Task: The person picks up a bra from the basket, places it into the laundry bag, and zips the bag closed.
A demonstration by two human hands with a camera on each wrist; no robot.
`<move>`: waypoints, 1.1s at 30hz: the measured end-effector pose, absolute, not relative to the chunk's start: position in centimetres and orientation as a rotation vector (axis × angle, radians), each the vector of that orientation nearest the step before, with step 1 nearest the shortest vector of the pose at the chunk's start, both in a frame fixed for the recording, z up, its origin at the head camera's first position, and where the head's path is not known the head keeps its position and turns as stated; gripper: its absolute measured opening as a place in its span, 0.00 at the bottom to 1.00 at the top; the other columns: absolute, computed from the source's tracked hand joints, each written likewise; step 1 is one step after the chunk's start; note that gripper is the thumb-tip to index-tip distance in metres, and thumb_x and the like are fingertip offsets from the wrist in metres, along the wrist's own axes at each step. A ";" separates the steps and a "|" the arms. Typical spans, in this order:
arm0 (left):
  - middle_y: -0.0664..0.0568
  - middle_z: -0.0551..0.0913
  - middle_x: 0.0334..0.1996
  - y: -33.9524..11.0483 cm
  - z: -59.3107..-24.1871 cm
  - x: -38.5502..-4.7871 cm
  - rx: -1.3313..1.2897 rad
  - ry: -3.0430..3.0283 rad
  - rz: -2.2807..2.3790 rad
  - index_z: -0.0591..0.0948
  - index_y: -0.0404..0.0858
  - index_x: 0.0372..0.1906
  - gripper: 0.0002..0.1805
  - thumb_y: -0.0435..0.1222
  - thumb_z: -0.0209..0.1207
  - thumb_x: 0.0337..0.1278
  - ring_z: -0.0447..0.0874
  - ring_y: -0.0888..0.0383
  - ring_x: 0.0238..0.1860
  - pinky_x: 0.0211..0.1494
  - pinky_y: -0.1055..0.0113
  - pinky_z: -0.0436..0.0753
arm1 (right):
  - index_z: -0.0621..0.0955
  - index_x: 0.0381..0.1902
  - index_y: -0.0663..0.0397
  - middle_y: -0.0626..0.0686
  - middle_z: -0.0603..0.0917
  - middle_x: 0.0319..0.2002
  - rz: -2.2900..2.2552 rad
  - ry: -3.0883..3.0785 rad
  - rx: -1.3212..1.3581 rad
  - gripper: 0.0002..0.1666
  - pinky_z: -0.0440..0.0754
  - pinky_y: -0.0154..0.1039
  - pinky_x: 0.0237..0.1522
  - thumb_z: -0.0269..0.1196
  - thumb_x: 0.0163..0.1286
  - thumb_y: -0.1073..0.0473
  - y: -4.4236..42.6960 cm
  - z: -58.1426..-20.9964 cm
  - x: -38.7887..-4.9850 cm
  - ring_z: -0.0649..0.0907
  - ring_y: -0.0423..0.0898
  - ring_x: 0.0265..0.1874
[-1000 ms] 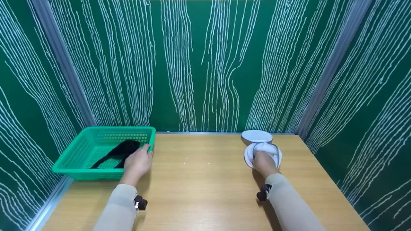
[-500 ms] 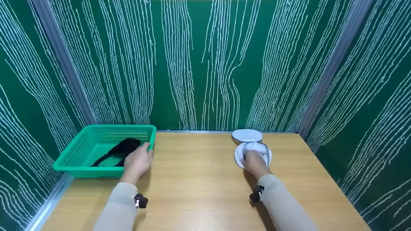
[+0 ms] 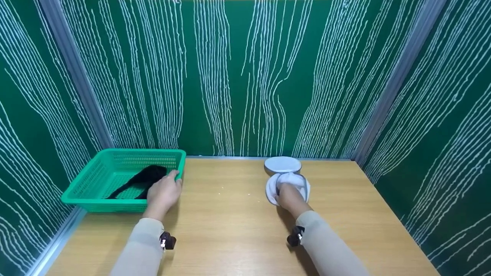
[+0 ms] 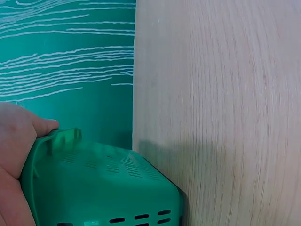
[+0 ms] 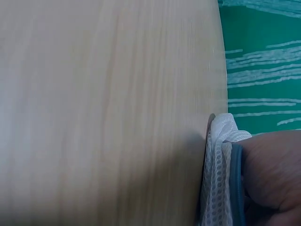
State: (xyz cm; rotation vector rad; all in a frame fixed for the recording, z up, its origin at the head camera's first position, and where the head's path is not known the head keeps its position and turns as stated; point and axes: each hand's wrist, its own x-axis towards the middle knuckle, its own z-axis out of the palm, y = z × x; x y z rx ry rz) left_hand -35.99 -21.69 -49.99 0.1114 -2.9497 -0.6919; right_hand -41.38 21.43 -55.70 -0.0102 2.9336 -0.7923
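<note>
My left hand (image 3: 164, 193) grips the right rim of a green plastic basket (image 3: 126, 204) at the left of the table. The left wrist view shows the same hand (image 4: 16, 150) on the basket's rim (image 4: 28, 188). A black soft item (image 3: 147, 177) with a long thin end lies inside, partly hidden by the hand. Toward the right, my right hand (image 3: 291, 199) holds a white mesh slipper (image 3: 283, 165) with grey trim, its fingertips hidden inside. Close up, the slipper's mesh (image 5: 217, 174) shows beside the right hand (image 5: 273, 174), low against the table.
The wooden table (image 3: 230, 230) ends at a green back wall (image 3: 238, 96) with white wavy lines. Similar panels stand at both sides, joined by grey posts (image 3: 395, 84). A few tiny pale specks lie mid-table.
My right hand has moved left along the back of the table with the slipper. The left hand and the basket have stayed almost in place.
</note>
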 end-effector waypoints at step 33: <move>0.34 0.81 0.77 -21.7 -50.0 -36.2 0.143 -2.962 -0.696 0.70 0.43 0.87 0.29 0.46 0.48 0.93 0.83 0.29 0.71 0.72 0.30 0.81 | 0.83 0.30 0.51 0.47 0.79 0.26 -0.593 3.092 -0.413 0.14 0.82 0.43 0.36 0.77 0.74 0.61 12.6 -56.0 -38.8 0.78 0.46 0.28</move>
